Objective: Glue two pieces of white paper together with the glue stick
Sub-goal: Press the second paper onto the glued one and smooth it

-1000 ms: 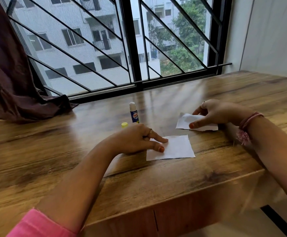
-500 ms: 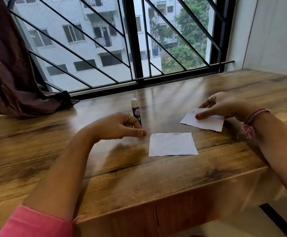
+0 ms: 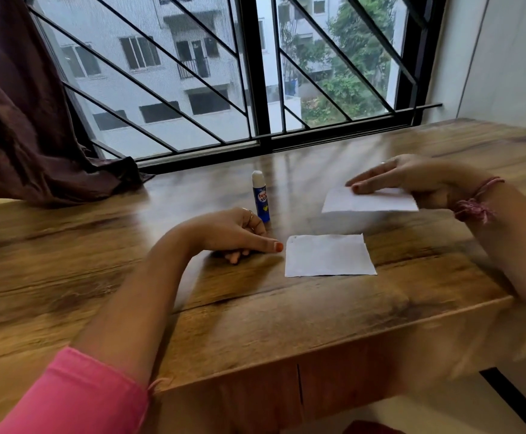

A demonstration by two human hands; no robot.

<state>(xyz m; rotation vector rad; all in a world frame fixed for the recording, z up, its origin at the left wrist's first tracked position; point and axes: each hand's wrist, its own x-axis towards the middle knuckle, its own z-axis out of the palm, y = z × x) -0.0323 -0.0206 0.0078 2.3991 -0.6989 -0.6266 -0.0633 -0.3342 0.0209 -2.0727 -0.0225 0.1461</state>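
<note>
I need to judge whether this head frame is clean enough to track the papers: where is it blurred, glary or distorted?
Head view: the right hand and the lifted paper it holds are motion-smeared; the flat paper and glue stick stay fairly sharp. Window light throws pale glare streaks on the table. The wide lens bends the window frame and the table's near edge.

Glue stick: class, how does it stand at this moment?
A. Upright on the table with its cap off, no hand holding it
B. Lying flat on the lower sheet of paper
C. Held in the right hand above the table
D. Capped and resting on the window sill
A: the glue stick stands upright on the table, white tip bare; the left hand lies just in front without gripping it, and the right hand holds a paper sheet.
</note>
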